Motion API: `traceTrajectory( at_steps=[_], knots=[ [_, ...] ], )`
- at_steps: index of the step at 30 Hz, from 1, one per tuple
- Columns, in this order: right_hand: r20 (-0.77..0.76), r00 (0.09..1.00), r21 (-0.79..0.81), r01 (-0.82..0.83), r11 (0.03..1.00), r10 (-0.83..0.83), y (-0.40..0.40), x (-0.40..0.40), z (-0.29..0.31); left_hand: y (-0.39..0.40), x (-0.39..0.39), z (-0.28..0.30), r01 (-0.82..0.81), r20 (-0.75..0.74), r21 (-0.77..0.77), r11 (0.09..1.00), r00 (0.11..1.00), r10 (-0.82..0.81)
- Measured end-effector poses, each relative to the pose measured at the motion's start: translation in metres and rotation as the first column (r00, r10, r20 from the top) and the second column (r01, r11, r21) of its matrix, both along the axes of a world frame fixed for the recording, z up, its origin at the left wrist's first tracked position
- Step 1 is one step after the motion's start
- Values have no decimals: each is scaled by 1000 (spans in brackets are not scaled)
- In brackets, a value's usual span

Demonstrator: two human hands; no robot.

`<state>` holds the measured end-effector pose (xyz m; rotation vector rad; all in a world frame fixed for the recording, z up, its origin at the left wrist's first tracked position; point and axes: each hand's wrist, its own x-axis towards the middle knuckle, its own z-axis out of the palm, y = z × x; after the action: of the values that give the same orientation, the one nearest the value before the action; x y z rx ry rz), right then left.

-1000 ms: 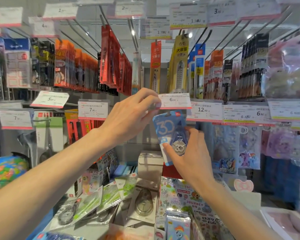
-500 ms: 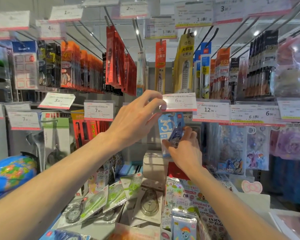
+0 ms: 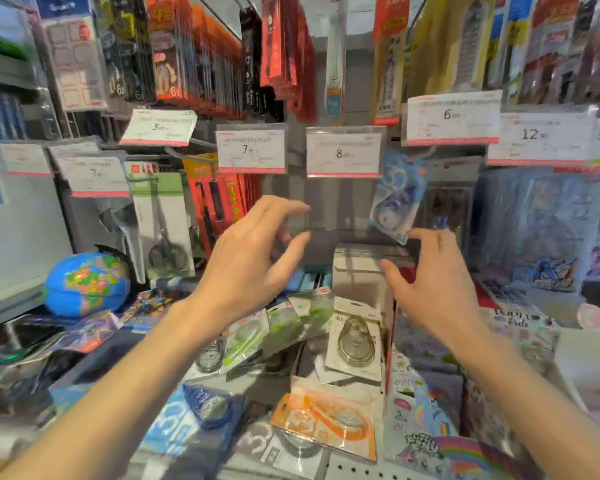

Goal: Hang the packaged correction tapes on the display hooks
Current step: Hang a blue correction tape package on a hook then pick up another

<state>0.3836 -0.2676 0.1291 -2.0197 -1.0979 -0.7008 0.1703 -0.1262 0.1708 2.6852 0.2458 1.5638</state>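
Both my hands, left (image 3: 253,258) and right (image 3: 433,282), spread and empty; orange correction tape pack (image 3: 326,422) lies below them, probably long axis sideways, right hand nearer.

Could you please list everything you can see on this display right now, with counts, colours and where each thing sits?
Hung correction tape: one, blue pack, tilted under the 6.00 tag, in no hand.
Loose correction tapes: several, orange, blue, green and clear packs, on the shelf below.
Price tags: many, white with red edge, at hook ends.
Globe: one, blue, shelf left.
Scissors pack: one, green-topped, hanging left.
Red packs: many, upper hooks.
Left hand: empty, fingers spread.
Right hand: empty, just below the hung tape.
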Motion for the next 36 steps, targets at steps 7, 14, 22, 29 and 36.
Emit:
traceTrajectory(
  at_steps=[7,14,22,29,36],
  knots=[
    [-8,967,-331,-241,912,253,37,-64,-35,53,-80,-115,-211,-205,-476,854,971,125],
    [-253,841,-649,-514,560,478,99,-130,-86,67,-139,-213,-447,-488,-495,746,852,187],
    [-402,773,-635,-622,458,491,121,-150,-123,65,-147,-232,-465,-501,-494,735,843,197],
    [-395,748,-579,-653,488,533,119,-155,-133,59,-144,-228,-438,-420,-579,688,883,208],
    [-290,742,-446,-663,601,604,100,-138,-113,53,-127,-206,-305,-178,-634,711,952,250]
  ],
)
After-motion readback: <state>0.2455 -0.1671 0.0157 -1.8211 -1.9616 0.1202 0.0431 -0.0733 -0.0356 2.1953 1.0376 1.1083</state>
